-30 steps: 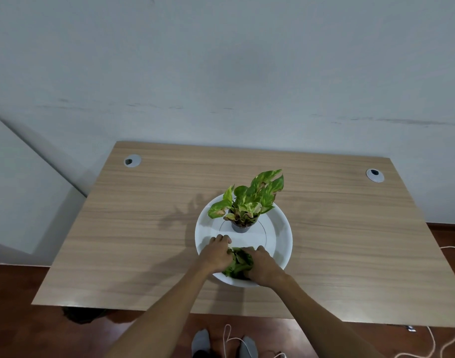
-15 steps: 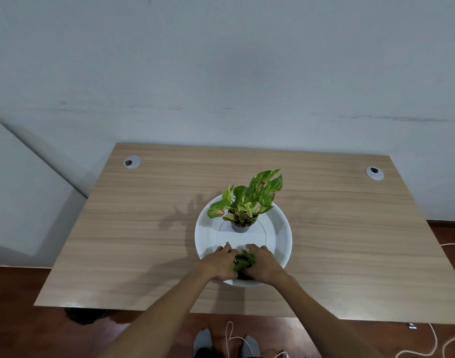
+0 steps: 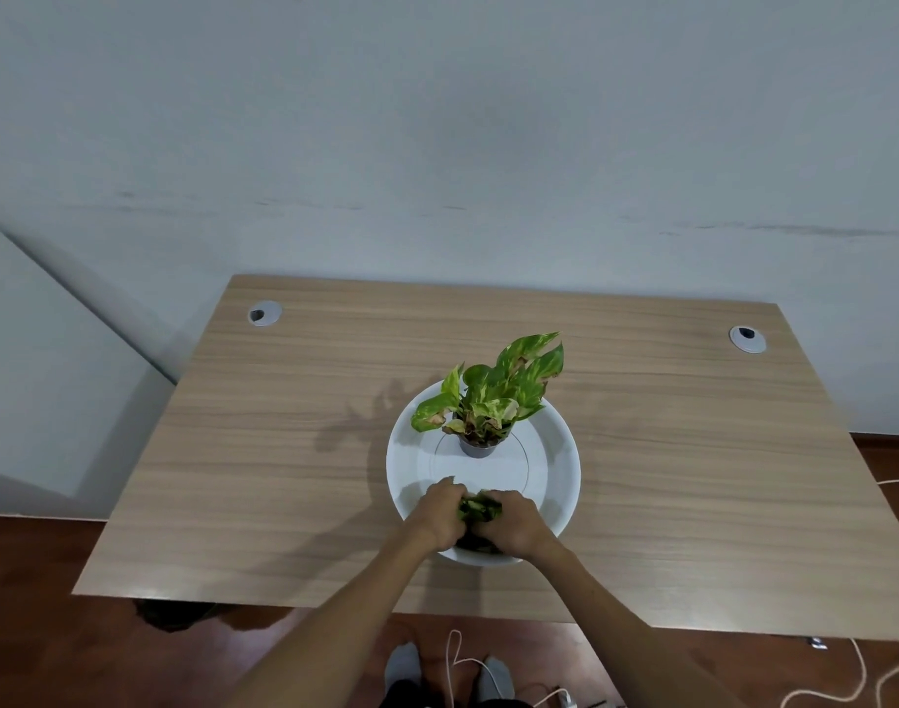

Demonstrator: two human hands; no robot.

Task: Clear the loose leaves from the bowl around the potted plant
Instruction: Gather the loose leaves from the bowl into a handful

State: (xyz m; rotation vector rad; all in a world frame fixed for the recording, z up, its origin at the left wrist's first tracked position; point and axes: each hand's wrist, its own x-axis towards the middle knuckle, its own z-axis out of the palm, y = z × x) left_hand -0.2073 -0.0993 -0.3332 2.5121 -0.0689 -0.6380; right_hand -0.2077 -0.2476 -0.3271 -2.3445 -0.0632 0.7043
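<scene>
A small potted plant [image 3: 488, 396] with green and yellow leaves stands in the middle of a wide white bowl [image 3: 554, 462] on the wooden desk. At the bowl's near side, a bunch of loose green leaves [image 3: 479, 509] is squeezed between my two hands. My left hand [image 3: 439, 513] presses on the bunch from the left, fingers curled. From the right, my right hand [image 3: 513, 521] closes on it. Most of the bunch is hidden between the palms. The rest of the bowl's floor looks bare.
The wooden desk [image 3: 284, 452] stands against a pale wall, with cable grommets at back left [image 3: 264, 313] and back right [image 3: 747, 339]. White cables [image 3: 845, 677] trail over the dark floor under the near edge. A pale panel [image 3: 54, 380] stands to the left.
Both hands have drawn together and gathered the spread leaves into a tight bunch. The hands and bunch sit a little higher over the bowl's near side than a second ago.
</scene>
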